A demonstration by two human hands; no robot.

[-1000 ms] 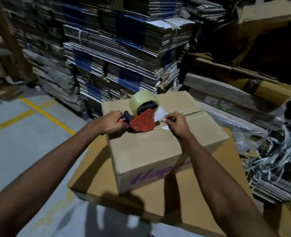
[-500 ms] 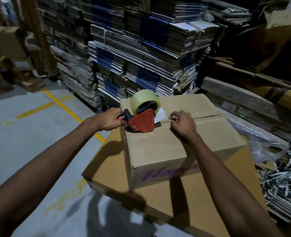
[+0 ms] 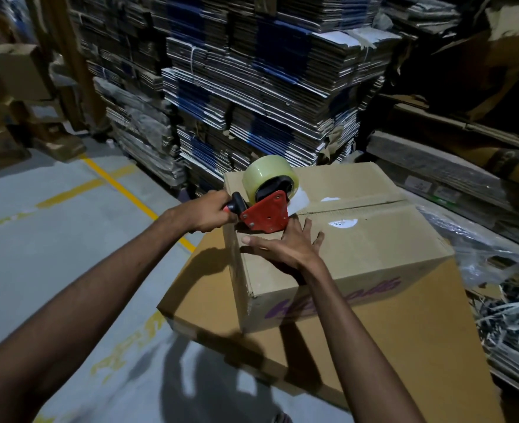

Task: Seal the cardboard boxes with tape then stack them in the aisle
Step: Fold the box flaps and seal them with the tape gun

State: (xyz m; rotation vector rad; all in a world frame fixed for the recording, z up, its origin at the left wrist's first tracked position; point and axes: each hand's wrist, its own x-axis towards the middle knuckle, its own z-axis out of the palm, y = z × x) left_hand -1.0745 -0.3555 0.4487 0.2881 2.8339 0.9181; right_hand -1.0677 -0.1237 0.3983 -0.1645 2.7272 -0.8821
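Sealing in hand: my left hand [image 3: 204, 214] grips the tape dispenser [image 3: 264, 206] at the box [image 3: 359, 239] edge, right hand [image 3: 285, 245] flat, fingers spread; next, I judge, a pull along the seam [image 3: 353, 208].

head cam | worn on head; faces forward and down | close over box [image 3: 359, 239]; one view only

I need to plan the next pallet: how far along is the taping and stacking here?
Done: the top box has its flaps folded shut. In hand: the left hand grips the tape dispenser at the near end of the centre seam, while the right hand presses flat on the lid. Left: running tape along that seam, then stacking.
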